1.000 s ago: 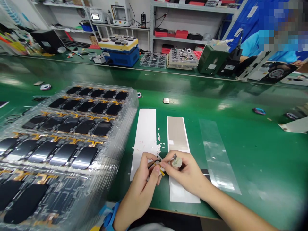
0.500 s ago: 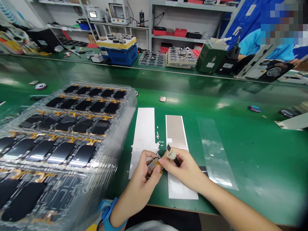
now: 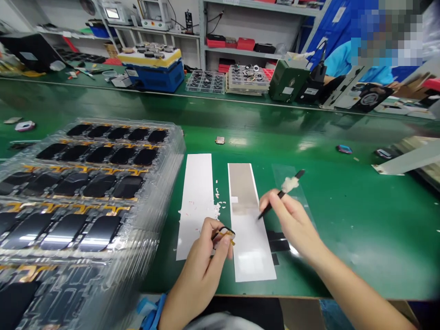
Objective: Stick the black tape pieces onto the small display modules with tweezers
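Observation:
My left hand (image 3: 206, 250) pinches a small dark display part with an orange flex cable (image 3: 225, 232), held just above the green bench near its front edge. My right hand (image 3: 292, 220) grips black tweezers (image 3: 280, 195) with a wad of white scraps (image 3: 289, 184) stuck near their upper end; the tips point down at a grey-and-white liner sheet (image 3: 249, 224). A second white sheet (image 3: 195, 201) with white peelings along its right edge lies to the left of it. The two hands are apart.
A stack of clear blister trays (image 3: 85, 183) holding several dark display parts fills the left. A clear film strip (image 3: 295, 197) lies under my right hand. Small parts (image 3: 220, 140) dot the bench. A blue box (image 3: 151, 68), part trays (image 3: 245, 78) and a green device (image 3: 285, 80) line the far side, near a person in blue (image 3: 347, 64).
My right hand has pulled away from the left hand, up and to the right, taking the tweezers with the scrap wad. The left hand still holds the display part. The view shifted right.

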Demonstrator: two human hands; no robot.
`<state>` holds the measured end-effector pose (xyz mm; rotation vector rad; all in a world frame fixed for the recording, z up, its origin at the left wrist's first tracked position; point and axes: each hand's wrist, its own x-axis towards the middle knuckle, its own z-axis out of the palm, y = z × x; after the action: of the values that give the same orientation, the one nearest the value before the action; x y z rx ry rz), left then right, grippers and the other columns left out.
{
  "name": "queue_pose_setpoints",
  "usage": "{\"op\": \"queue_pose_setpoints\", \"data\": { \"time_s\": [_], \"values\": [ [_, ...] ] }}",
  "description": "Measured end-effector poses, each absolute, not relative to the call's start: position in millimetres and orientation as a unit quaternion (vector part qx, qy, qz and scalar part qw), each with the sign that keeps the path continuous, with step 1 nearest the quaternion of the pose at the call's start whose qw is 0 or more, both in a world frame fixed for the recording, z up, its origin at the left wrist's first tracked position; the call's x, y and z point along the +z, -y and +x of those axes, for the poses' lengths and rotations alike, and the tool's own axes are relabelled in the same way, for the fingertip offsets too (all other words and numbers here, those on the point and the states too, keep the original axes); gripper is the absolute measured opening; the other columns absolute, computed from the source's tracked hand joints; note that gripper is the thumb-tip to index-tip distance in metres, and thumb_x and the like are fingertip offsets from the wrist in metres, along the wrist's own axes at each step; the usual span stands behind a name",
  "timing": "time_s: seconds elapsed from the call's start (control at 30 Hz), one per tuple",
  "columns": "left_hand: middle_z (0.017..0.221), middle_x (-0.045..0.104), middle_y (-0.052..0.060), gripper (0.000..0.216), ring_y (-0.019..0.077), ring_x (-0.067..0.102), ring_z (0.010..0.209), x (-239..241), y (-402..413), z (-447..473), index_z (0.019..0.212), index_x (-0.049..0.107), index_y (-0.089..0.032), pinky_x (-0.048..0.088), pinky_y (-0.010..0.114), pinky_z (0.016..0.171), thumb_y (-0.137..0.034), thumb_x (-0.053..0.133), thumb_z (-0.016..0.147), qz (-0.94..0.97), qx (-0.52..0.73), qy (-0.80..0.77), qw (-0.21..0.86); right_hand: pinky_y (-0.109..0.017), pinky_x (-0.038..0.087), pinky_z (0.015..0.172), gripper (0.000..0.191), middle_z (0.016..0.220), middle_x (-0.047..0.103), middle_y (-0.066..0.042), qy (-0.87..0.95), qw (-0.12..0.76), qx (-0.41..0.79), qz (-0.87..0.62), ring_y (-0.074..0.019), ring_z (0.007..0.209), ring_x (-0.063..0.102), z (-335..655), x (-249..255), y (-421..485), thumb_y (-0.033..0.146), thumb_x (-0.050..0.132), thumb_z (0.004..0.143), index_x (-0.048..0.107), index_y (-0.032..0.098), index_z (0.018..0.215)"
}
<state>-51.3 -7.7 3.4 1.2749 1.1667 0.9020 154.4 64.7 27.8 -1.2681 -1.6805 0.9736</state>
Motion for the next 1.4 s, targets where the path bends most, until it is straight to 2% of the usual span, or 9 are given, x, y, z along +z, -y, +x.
{"op": "queue_pose_setpoints", "data": {
  "time_s": [0.13,0.3,0.53,0.8,0.9,1.0,1.17,1.3,1.4],
  "values": [
    [0.068,0.036,-0.006,0.026,0.0123,0.035,0.06,5,5,-47,0.088,0.041,-0.024,0.033,0.024,0.059,-0.043,0.033,0.105,0.482,0.414,-0.465,0.617,-0.028,0.041,0.062,0.026,0.075,0.057,-0.003,0.837,0.349,0.183,-0.38,-0.0153,0.069,0.052,152,25,-37,0.016,0.037,0.1,0.062,0.018,0.099],
    [0.08,0.044,-0.003,0.023,0.0116,0.043,0.071,7,4,-48,0.091,0.046,-0.024,0.043,0.021,0.068,-0.044,0.044,0.102,0.408,0.419,-0.43,0.688,-0.031,0.026,0.048,0.026,0.057,0.051,0.001,0.918,0.316,-0.057,-0.234,-0.0148,0.052,0.043,140,26,-23,0.011,0.041,0.096,0.066,0.011,0.106],
    [0.074,0.036,-0.006,0.025,0.0114,0.032,0.063,4,5,-50,0.09,0.043,-0.025,0.039,0.019,0.061,-0.048,0.044,0.101,0.441,0.404,-0.435,0.673,-0.032,0.023,0.047,0.017,0.053,0.048,0.002,0.917,0.33,-0.061,-0.217,-0.0139,0.05,0.039,135,23,-25,0.008,0.05,0.089,0.066,0.013,0.083],
    [0.075,0.04,-0.005,0.023,0.0126,0.035,0.067,2,5,-49,0.094,0.044,-0.025,0.037,0.022,0.064,-0.046,0.041,0.102,0.479,0.39,-0.443,0.65,-0.03,0.026,0.044,0.022,0.053,0.053,0.002,0.928,0.316,-0.08,-0.18,-0.0122,0.049,0.043,134,24,-26,0.01,0.046,0.093,0.068,0.013,0.091],
    [0.075,0.041,-0.005,0.023,0.0126,0.037,0.068,2,6,-50,0.093,0.044,-0.024,0.037,0.023,0.066,-0.045,0.04,0.103,0.5,0.39,-0.452,0.628,-0.028,0.029,0.045,0.013,0.054,0.051,0.005,0.89,0.383,0.024,-0.245,-0.0101,0.048,0.04,130,21,-22,0.008,0.054,0.089,0.064,0.017,0.09],
    [0.073,0.04,-0.005,0.024,0.0125,0.036,0.065,3,7,-52,0.092,0.043,-0.024,0.035,0.023,0.062,-0.045,0.039,0.103,0.521,0.388,-0.462,0.604,-0.024,0.03,0.045,0.007,0.057,0.046,0.006,0.774,0.432,0.26,-0.382,-0.0084,0.047,0.038,129,24,-22,0.015,0.057,0.088,0.059,0.021,0.085],
    [0.07,0.037,-0.006,0.019,0.0118,0.031,0.06,4,7,-52,0.092,0.042,-0.024,0.027,0.022,0.054,-0.04,0.043,0.102,0.542,0.393,-0.433,0.603,-0.024,0.031,0.05,0.024,0.063,0.046,0.003,0.628,0.33,0.555,-0.435,-0.0093,0.054,0.038,132,29,-35,0.036,0.055,0.092,0.065,0.018,0.081],
    [0.067,0.037,-0.008,0.013,0.0109,0.029,0.057,5,6,-50,0.09,0.041,-0.024,0.025,0.022,0.052,-0.031,0.047,0.101,0.557,0.4,-0.426,0.59,-0.025,0.017,0.046,0.019,0.053,0.029,0.009,0.6,0.279,0.631,-0.405,-0.0068,0.048,0.02,130,23,-39,0.034,0.065,0.084,0.066,0.016,0.077],
    [0.067,0.037,-0.008,0.011,0.0106,0.029,0.057,6,5,-49,0.09,0.042,-0.024,0.025,0.022,0.051,-0.025,0.046,0.1,0.568,0.392,-0.433,0.579,-0.025,0.014,0.046,0.016,0.052,0.025,0.01,0.586,0.288,0.634,-0.416,-0.0068,0.048,0.017,128,17,-36,0.03,0.066,0.083,0.067,0.016,0.075]
  ]
}}
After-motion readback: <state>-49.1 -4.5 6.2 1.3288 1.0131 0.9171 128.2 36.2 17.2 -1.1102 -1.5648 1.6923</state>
